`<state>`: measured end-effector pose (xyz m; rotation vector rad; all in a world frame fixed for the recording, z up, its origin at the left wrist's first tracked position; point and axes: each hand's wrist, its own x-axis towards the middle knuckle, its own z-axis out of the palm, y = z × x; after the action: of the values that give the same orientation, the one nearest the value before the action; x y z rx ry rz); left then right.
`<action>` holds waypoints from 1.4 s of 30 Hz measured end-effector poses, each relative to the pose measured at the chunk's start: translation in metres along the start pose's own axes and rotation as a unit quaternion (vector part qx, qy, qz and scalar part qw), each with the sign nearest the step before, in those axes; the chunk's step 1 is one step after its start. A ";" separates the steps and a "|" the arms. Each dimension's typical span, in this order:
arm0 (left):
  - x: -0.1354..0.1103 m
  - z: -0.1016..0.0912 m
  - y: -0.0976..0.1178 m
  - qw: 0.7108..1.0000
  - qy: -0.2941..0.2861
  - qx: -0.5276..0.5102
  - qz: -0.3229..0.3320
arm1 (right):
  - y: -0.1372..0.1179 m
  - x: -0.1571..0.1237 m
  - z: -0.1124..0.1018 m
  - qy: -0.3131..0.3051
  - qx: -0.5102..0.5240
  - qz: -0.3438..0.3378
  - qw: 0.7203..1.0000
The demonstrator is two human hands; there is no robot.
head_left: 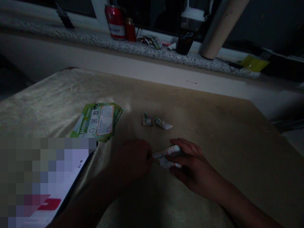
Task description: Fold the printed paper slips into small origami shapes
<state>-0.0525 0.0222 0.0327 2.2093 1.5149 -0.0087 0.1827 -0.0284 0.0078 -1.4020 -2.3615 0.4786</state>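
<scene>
Low in the middle of the view is a folded printed paper card [163, 155], white with orange and green print. My left hand [135, 158] is closed in a pinch at its left end. The fingers of my right hand [192, 161] lie over its right part, with the thumb below, holding it near the table. Beyond my hands rest two small folded paper pieces [162, 123] in the same sort of print. To the left lies a fanned stack of green printed cards [95, 122]. Dim light hides the fold's details.
A bright screen [64, 183], partly blurred out, stands at lower left beside my left forearm. The table [213, 133] meets a wall under a speckled sill [147, 52]. On the sill stand a red can [115, 23], an orange-red lighter [130, 30] and a dark cup [186, 36].
</scene>
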 end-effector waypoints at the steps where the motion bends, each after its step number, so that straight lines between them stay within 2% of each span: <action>1: 0.000 0.000 0.000 1.000 -0.001 0.001 -0.003 | 0.000 0.000 0.000 0.004 0.002 0.001 1.000; 6: 0.002 -0.001 -0.003 1.000 -0.002 -0.004 -0.008 | -0.003 0.003 0.005 0.026 0.005 0.013 1.000; 12: 0.002 0.005 0.000 0.999 0.019 -0.019 0.017 | -0.015 0.013 0.018 0.113 -0.009 0.054 0.992; 18: -0.001 0.015 0.002 0.995 0.056 -0.035 0.069 | -0.019 0.014 0.019 0.102 -0.004 0.050 0.994; 25: 0.000 0.013 0.001 0.997 0.041 -0.037 0.046 | -0.001 0.002 0.007 0.031 0.016 0.020 0.999; 29: -0.001 0.012 0.001 0.998 0.034 -0.043 0.037 | 0.011 -0.001 0.003 0.014 0.033 0.035 0.999; 35: -0.002 0.017 0.004 0.993 0.065 -0.051 0.080 | 0.010 0.000 0.003 0.031 0.108 0.038 0.993; 38: -0.002 0.025 0.006 0.988 0.091 -0.072 0.098 | 0.004 -0.001 0.007 0.063 0.160 0.050 0.984; 42: -0.002 0.030 0.006 0.986 0.082 -0.114 0.094 | 0.001 -0.005 0.013 0.101 0.214 0.050 0.970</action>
<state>-0.0406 0.0075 0.0084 2.1988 1.3075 0.3972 0.1797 -0.0335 -0.0053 -1.2961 -1.8901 0.7806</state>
